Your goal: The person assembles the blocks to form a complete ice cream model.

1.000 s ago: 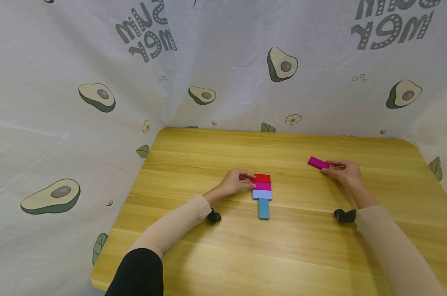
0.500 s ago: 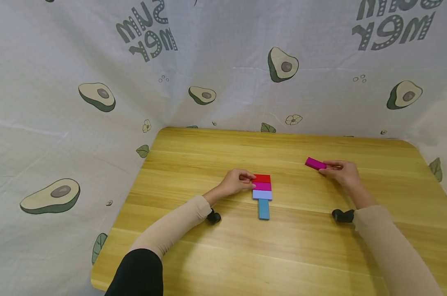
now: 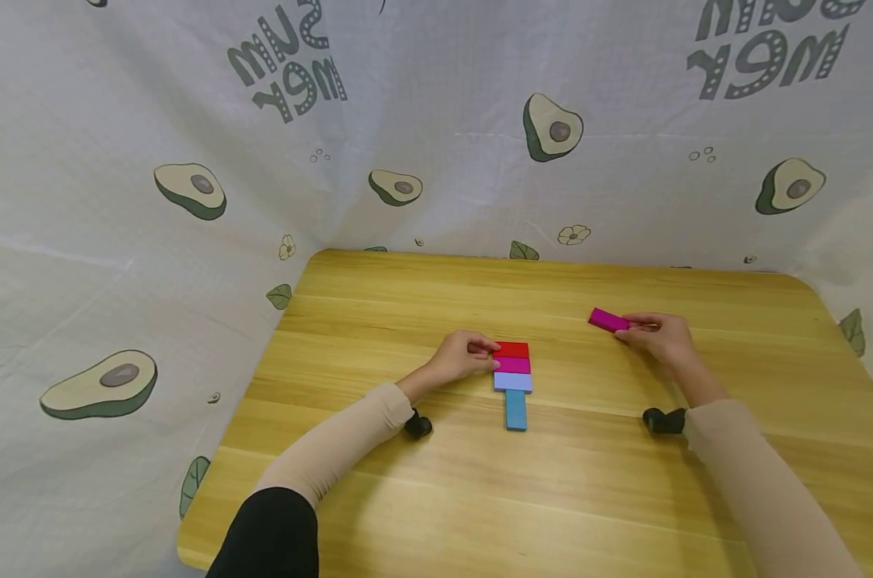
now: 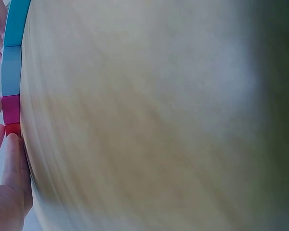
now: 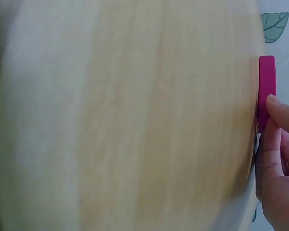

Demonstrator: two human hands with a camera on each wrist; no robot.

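In the head view a row of flat blocks lies on the wooden table. From far to near it has a red block (image 3: 511, 350), a magenta block (image 3: 514, 366), a lavender block (image 3: 513, 383) and a blue block (image 3: 516, 410) set lengthwise. My left hand (image 3: 459, 355) rests its fingertips against the left ends of the red and magenta blocks. To the right, my right hand (image 3: 660, 333) pinches one end of another magenta block (image 3: 607, 320) between thumb and fingers. The right wrist view shows this held block (image 5: 266, 86) close over the table, its far end free.
The wooden table (image 3: 407, 514) has rounded corners. A white cloth (image 3: 450, 104) printed with avocados hangs behind it and along its left side. Black wrist cameras stick out beneath both sleeves, the left camera (image 3: 418, 425) near the blue block.
My right hand has moved a little to the left with the magenta block, closer to the row. The left hand and the row have stayed in place.
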